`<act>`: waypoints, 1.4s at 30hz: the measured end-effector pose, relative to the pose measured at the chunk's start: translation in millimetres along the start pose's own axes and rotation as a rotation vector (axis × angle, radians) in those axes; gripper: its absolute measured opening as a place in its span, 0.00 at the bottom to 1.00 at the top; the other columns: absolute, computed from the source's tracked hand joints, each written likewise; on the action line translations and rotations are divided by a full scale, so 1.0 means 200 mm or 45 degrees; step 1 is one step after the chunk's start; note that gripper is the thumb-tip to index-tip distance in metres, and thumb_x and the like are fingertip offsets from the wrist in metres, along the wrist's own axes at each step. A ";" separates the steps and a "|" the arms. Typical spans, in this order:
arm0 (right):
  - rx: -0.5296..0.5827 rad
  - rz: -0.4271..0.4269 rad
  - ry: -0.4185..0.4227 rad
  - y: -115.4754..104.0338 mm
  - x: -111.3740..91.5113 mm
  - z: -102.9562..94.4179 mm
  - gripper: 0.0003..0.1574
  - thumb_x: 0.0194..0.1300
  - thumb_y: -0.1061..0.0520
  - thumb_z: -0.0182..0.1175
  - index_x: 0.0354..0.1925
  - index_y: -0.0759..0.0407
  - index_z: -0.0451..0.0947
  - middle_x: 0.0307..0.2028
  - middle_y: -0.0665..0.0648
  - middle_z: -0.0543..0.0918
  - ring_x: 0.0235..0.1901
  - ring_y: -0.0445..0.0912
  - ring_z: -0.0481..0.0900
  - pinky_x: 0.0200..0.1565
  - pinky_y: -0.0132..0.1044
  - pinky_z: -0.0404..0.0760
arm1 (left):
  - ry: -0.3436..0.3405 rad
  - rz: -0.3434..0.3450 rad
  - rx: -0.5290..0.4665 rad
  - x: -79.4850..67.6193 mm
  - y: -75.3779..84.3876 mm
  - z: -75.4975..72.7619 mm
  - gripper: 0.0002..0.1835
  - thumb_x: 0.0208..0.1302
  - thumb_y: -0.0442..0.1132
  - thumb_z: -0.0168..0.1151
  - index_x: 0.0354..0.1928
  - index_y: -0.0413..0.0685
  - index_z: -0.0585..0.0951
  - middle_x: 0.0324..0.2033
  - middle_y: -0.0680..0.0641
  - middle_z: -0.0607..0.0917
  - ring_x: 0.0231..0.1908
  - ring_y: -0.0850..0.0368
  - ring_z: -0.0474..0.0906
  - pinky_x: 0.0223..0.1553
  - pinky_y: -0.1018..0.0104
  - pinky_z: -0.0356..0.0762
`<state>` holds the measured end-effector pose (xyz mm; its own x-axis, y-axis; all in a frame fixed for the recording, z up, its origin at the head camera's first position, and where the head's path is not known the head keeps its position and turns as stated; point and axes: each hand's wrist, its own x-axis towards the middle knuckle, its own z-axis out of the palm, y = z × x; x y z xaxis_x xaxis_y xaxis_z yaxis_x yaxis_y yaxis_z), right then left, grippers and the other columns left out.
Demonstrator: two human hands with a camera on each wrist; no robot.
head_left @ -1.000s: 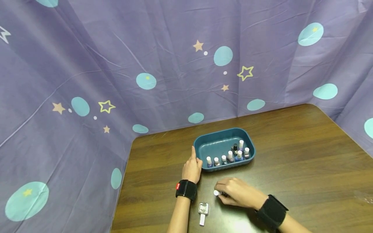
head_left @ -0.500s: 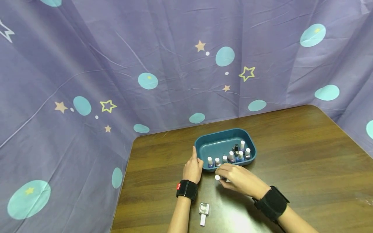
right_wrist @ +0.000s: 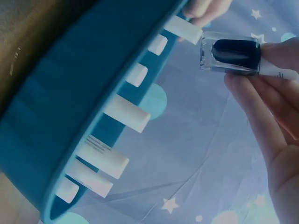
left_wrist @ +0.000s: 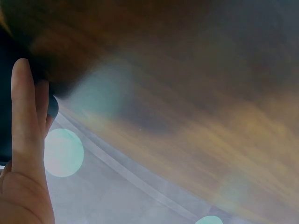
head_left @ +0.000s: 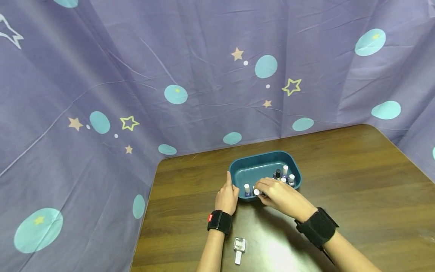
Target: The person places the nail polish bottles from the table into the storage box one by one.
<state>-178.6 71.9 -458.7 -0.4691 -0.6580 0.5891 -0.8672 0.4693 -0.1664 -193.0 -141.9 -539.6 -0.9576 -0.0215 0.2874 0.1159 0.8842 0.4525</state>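
My right hand [head_left: 279, 193] pinches a nail polish bottle [right_wrist: 236, 55] with dark polish and a white cap. It holds the bottle over the front side of a teal tray [head_left: 251, 160], above the rim in the right wrist view. Several white-capped bottles and one black-capped nail polish [head_left: 278, 174] stand inside the tray along its front and right side; my right hand hides some of them. My left hand [head_left: 225, 199] rests against the tray's left end, its index finger straight along the outside. In the left wrist view the fingers [left_wrist: 25, 112] lie extended beside the dark wall.
A square clear bottle with a white cap [head_left: 239, 250] lies on the wooden table [head_left: 183, 211] in front of the tray, near the left forearm. A purple curtain [head_left: 210, 75] with stars and teal spots hangs behind and to the left of the table.
My right hand has carried the nail polish bottle forward from the table in front of the tray to over its front rim. The left hand stays at the tray's left end.
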 end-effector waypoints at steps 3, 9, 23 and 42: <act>-0.008 0.034 -0.004 0.02 0.01 -0.02 0.12 0.51 0.60 0.61 0.38 0.57 0.77 0.36 0.48 0.77 0.36 0.37 0.73 0.37 0.28 0.72 | -0.002 -0.010 0.009 0.00 0.00 0.00 0.35 0.60 0.41 0.46 0.70 0.45 0.53 0.33 0.45 0.78 0.20 0.56 0.65 0.27 0.58 0.69; -0.014 0.108 0.006 0.07 0.02 -0.03 0.11 0.54 0.60 0.61 0.39 0.57 0.77 0.35 0.47 0.75 0.34 0.34 0.71 0.36 0.26 0.71 | 0.007 0.007 0.015 0.00 0.00 0.00 0.35 0.59 0.40 0.46 0.70 0.44 0.53 0.28 0.47 0.75 0.19 0.57 0.64 0.25 0.59 0.68; 0.070 0.288 0.113 0.24 0.02 0.00 0.06 0.56 0.59 0.60 0.35 0.57 0.75 0.32 0.48 0.74 0.31 0.38 0.72 0.32 0.29 0.72 | 0.041 0.020 0.020 0.01 -0.01 -0.01 0.34 0.60 0.40 0.45 0.70 0.44 0.55 0.28 0.45 0.78 0.19 0.56 0.65 0.26 0.57 0.69; 0.070 0.525 -0.027 0.31 0.01 0.11 0.10 0.57 0.57 0.59 0.37 0.62 0.77 0.33 0.53 0.76 0.31 0.43 0.75 0.32 0.35 0.74 | 0.038 0.018 0.026 0.00 -0.01 0.02 0.34 0.61 0.41 0.46 0.70 0.45 0.54 0.25 0.48 0.74 0.18 0.57 0.64 0.25 0.58 0.68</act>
<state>-236.9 86.4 -485.7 -0.7817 -0.4338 0.4480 -0.6135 0.6640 -0.4275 -194.6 -142.8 -543.7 -0.9477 -0.0227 0.3184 0.1234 0.8938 0.4311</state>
